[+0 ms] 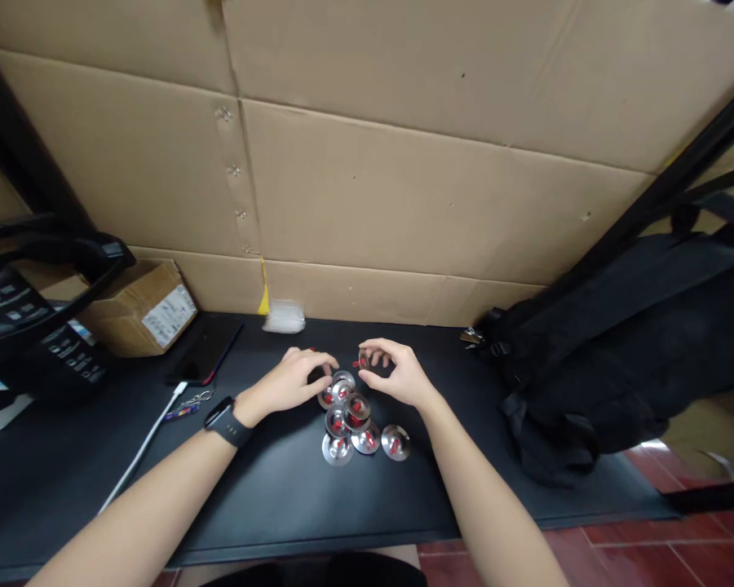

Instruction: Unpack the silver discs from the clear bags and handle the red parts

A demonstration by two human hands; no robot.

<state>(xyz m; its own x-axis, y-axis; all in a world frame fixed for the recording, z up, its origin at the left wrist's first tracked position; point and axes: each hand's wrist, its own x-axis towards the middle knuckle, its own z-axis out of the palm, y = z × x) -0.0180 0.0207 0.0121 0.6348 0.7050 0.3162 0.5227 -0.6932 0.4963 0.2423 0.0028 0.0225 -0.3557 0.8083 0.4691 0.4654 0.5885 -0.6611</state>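
Several small silver metal discs with red centres [355,420] lie clustered on a black tabletop [269,497]. My left hand [294,380], with a black smartwatch on its wrist, rests at the pile's upper left, fingers curled onto a disc [342,381]. My right hand [390,371] hovers at the pile's upper right with fingers curled, pinching a small red piece [360,362]. The two hands nearly meet above the top discs.
A black backpack [617,359] fills the right side. A dark phone [206,349] with a white cable, keys [187,405], a cardboard box [143,306] and a black device [30,318] sit at left. Cardboard sheets form the back wall. A small clear packet [285,318] lies at its foot.
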